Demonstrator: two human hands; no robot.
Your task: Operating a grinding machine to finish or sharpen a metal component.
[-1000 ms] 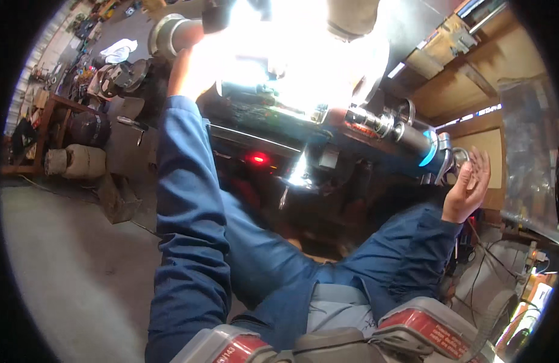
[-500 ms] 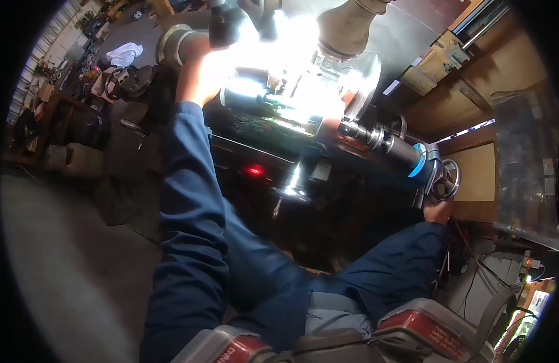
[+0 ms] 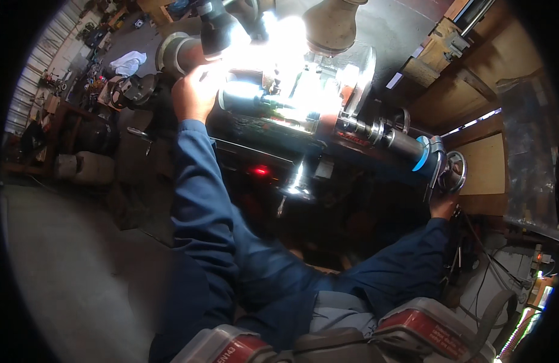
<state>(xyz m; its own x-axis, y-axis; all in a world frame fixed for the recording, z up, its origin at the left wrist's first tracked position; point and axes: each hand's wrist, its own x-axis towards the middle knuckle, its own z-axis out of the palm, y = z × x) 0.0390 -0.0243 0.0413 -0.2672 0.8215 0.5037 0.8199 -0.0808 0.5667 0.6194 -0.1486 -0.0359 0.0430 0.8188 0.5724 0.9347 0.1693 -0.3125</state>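
A metal-turning lathe fills the upper middle, its working area washed out by bright glare. My left hand (image 3: 194,95) is closed, fingers curled at the left end of a dark metal cylinder (image 3: 240,97); glare hides the fingertips and anything in them. Below and behind that hand's top is a round metal collar (image 3: 170,53). On the right, my right hand (image 3: 444,204) is closed around the lower rim of the tailstock handwheel (image 3: 463,172). A blue band (image 3: 422,153) circles the tailstock barrel (image 3: 402,149) beside it.
Two dark lamp-like housings, one black (image 3: 219,30) and one beige (image 3: 332,27), hang above the machine. A chrome crank wheel (image 3: 297,192) juts out in front of me. A wooden board wall (image 3: 482,160) stands at right, and a cluttered bench (image 3: 61,109) at far left.
My left hand has drawn back slightly toward me, out of the strongest glare, and its fingers look more curled. The right hand stays on the handwheel. The view has shifted a little.
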